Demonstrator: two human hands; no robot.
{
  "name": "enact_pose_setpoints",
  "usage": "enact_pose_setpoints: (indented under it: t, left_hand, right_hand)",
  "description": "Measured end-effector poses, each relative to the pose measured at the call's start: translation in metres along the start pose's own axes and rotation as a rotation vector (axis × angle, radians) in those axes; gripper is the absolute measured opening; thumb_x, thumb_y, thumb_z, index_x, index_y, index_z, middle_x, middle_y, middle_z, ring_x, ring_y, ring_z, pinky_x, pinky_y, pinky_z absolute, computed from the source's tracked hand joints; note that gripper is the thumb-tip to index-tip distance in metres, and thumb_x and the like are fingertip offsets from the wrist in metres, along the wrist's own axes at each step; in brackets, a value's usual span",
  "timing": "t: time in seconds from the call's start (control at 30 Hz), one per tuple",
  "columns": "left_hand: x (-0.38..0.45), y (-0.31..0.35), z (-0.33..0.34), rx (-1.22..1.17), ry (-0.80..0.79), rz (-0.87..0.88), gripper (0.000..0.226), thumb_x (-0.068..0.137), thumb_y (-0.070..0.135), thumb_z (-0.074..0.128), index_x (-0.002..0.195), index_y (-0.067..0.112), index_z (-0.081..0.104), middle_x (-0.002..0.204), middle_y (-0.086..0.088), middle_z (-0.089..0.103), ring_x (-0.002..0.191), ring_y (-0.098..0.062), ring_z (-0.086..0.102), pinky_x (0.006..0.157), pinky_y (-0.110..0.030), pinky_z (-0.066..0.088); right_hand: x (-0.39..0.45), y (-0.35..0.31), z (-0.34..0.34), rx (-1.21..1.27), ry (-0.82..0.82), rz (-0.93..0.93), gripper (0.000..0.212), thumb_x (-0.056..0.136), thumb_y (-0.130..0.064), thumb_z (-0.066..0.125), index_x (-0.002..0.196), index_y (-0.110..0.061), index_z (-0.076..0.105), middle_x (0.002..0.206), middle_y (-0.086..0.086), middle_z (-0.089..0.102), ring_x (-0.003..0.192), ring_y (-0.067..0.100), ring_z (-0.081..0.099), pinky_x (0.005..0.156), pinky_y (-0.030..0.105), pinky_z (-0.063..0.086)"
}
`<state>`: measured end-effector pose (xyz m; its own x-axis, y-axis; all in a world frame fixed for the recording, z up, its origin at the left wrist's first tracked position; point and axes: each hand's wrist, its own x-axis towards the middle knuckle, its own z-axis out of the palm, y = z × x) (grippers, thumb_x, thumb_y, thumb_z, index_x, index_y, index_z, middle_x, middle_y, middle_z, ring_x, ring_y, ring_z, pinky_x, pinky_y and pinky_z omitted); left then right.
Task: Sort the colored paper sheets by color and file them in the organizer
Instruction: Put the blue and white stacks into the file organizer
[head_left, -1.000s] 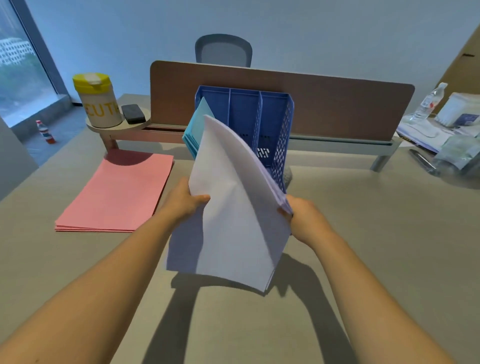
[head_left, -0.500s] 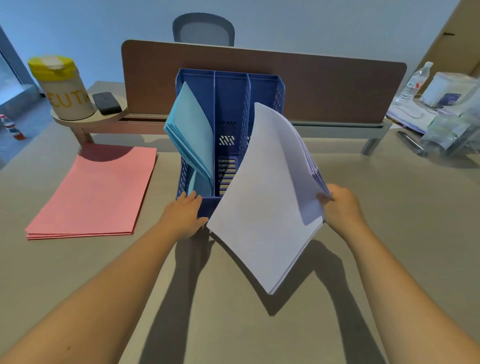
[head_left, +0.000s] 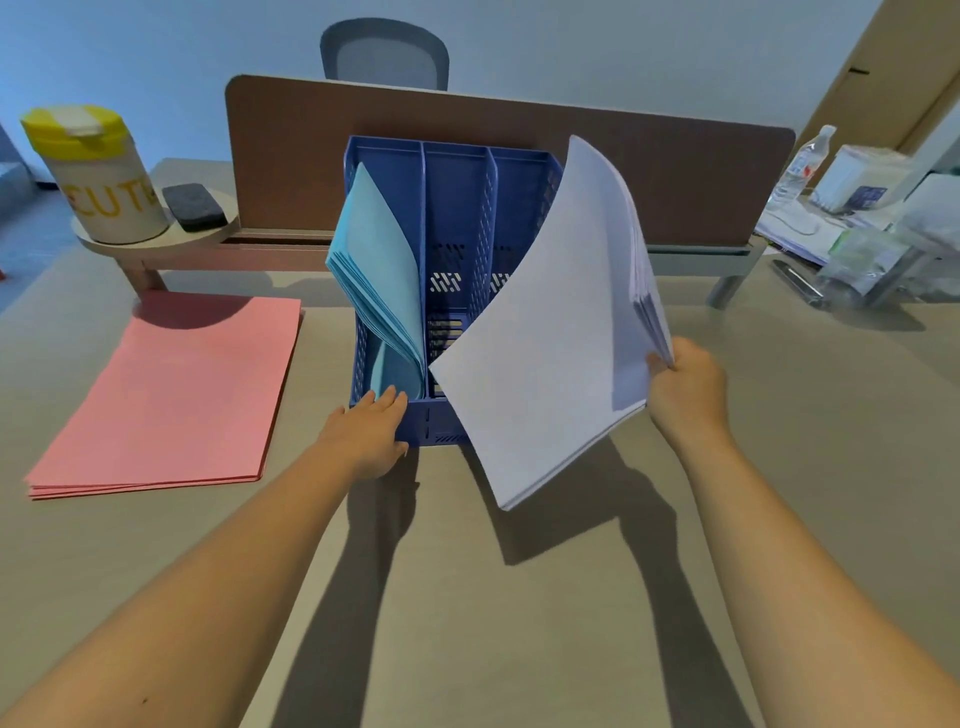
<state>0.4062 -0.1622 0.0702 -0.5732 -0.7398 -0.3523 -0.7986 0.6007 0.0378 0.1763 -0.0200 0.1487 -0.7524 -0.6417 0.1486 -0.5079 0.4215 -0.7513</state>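
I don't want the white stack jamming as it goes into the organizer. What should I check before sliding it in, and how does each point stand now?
1. Right hand grips white stack by its edge: ok.
2. Left hand steadies blue organizer at its front: ok.
3. Middle slot holds no paper: ok.
4. Light blue sheets stay clear of the middle slot: not ok, they curl over its divider.
5. Stack edges squared: not ok, upper sheets fan apart.
6. Right slot free: cannot tell, the stack hides it.

White stack (head_left: 550, 332) now perhaps higher
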Motion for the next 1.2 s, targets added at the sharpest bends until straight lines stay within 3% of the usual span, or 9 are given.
enact_pose_setpoints:
  t: [0.13, 0.27, 0.43, 0.6, 0.7, 0.83, 0.97, 1.07, 1.2]
  left_hand:
    - [-0.001, 0.001, -0.004, 0.007, -0.017, -0.004, 0.063, 0.099, 0.033, 0.036, 0.15, 0.016, 0.003, 0.159, -0.001, 0.002, 0.146, -0.024, 0.01, 0.115, -0.041, 0.024]
    - [0.0, 0.001, -0.007, -0.006, -0.031, -0.002, 0.062, 0.099, 0.032, 0.035, 0.15, 0.017, 0.002, 0.159, 0.0, 0.001, 0.147, -0.023, 0.008, 0.115, -0.04, 0.025]
    - [0.001, -0.002, -0.011, -0.009, -0.053, 0.01, 0.059, 0.1, 0.031, 0.033, 0.15, 0.019, 0.003, 0.159, 0.001, 0.003, 0.146, -0.022, 0.012, 0.115, -0.038, 0.026]
    - [0.0, -0.006, -0.019, 0.029, -0.04, 0.026, 0.053, 0.101, 0.03, 0.03, 0.149, 0.02, 0.011, 0.158, 0.002, 0.016, 0.14, -0.023, 0.03, 0.11, -0.038, 0.034]
    - [-0.001, -0.007, -0.021, 0.068, -0.021, 0.031, 0.05, 0.1, 0.031, 0.03, 0.148, 0.021, 0.017, 0.154, 0.002, 0.026, 0.134, -0.023, 0.039, 0.105, -0.037, 0.038]
    - [0.0, -0.008, -0.02, 0.083, 0.006, 0.046, 0.048, 0.1, 0.031, 0.031, 0.146, 0.02, 0.022, 0.149, 0.0, 0.035, 0.128, -0.025, 0.045, 0.102, -0.036, 0.04]
    - [0.002, -0.011, -0.017, 0.047, -0.002, 0.048, 0.05, 0.1, 0.031, 0.032, 0.147, 0.021, 0.018, 0.152, 0.001, 0.03, 0.131, -0.024, 0.042, 0.104, -0.038, 0.04]
    - [0.003, -0.012, -0.015, 0.033, 0.009, 0.053, 0.051, 0.099, 0.031, 0.032, 0.147, 0.021, 0.018, 0.152, 0.001, 0.03, 0.132, -0.023, 0.041, 0.104, -0.039, 0.04]
    - [0.002, -0.012, -0.012, 0.027, 0.025, 0.066, 0.054, 0.1, 0.031, 0.032, 0.149, 0.023, 0.011, 0.157, 0.004, 0.017, 0.139, -0.02, 0.032, 0.109, -0.037, 0.036]
  right_hand:
    - [0.002, -0.007, 0.009, -0.015, 0.057, -0.014, 0.023, 0.095, -0.001, 0.035, 0.074, -0.006, 0.043, 0.073, 0.006, 0.044, 0.075, 0.021, 0.04, 0.049, 0.025, 0.028]
    - [0.005, -0.014, 0.02, 0.03, 0.06, -0.055, 0.023, 0.096, -0.003, 0.035, 0.077, -0.004, 0.046, 0.068, 0.001, 0.041, 0.077, 0.02, 0.042, 0.049, 0.03, 0.018]
    - [0.008, -0.032, 0.044, 0.067, 0.039, -0.128, 0.019, 0.097, -0.005, 0.035, 0.08, -0.01, 0.041, 0.071, -0.001, 0.043, 0.077, 0.019, 0.043, 0.049, 0.025, 0.023]
    - [0.017, -0.049, 0.065, 0.009, 0.021, -0.137, 0.042, 0.094, 0.0, 0.033, 0.061, -0.023, 0.022, 0.064, -0.009, 0.028, 0.075, 0.016, 0.036, 0.044, 0.018, 0.022]
    - [0.021, -0.054, 0.077, -0.004, -0.002, -0.109, 0.043, 0.092, 0.001, 0.035, 0.063, -0.028, 0.021, 0.064, -0.009, 0.03, 0.078, 0.018, 0.038, 0.064, 0.021, 0.03]
    - [0.027, -0.053, 0.095, 0.027, -0.01, -0.124, 0.018, 0.09, 0.003, 0.035, 0.078, -0.01, 0.038, 0.084, 0.008, 0.046, 0.079, 0.021, 0.039, 0.062, 0.028, 0.03]
    - [0.03, -0.05, 0.113, 0.049, -0.051, -0.109, 0.016, 0.093, 0.001, 0.036, 0.097, 0.003, 0.051, 0.096, 0.015, 0.052, 0.082, 0.022, 0.042, 0.066, 0.028, 0.036]
    - [0.033, -0.049, 0.125, 0.11, -0.077, -0.079, 0.016, 0.094, 0.0, 0.037, 0.099, 0.003, 0.051, 0.093, 0.014, 0.052, 0.083, 0.025, 0.047, 0.076, 0.041, 0.051]
    - [0.035, -0.048, 0.131, 0.016, -0.123, -0.086, 0.017, 0.096, -0.002, 0.036, 0.105, 0.003, 0.05, 0.093, 0.008, 0.045, 0.084, 0.022, 0.044, 0.083, 0.046, 0.051]
